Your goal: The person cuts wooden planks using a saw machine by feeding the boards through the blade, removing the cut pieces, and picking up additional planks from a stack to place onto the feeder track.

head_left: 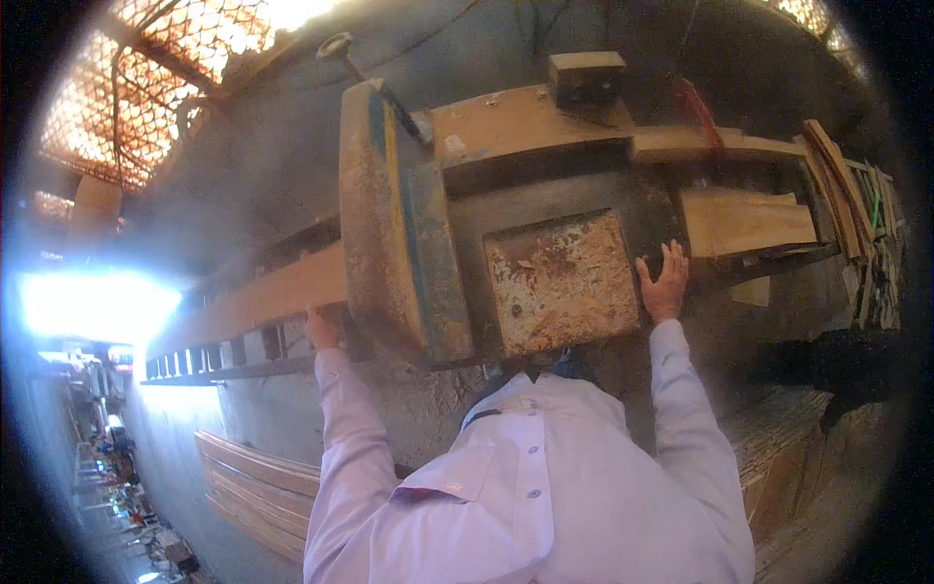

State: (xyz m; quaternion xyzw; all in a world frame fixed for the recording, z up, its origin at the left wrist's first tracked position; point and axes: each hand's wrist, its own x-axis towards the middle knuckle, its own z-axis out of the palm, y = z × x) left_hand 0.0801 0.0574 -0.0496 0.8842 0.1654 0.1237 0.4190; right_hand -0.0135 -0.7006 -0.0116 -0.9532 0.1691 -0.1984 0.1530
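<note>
Pale shirt front and sleeves fill the lower frame, closest to the lens. Beyond them stands a heavy woodworking machine (506, 224), its square plate (562, 282) thick with sawdust. A long plank (263, 297) passes through it; the cut end (744, 222) sticks out right. Left hand (323, 329) cups the plank's underside, fingers curled on it. Right hand (664, 282) lies flat by the plate, fingers spread. Judged step: feeding the plank; next needs steady forward push.
</note>
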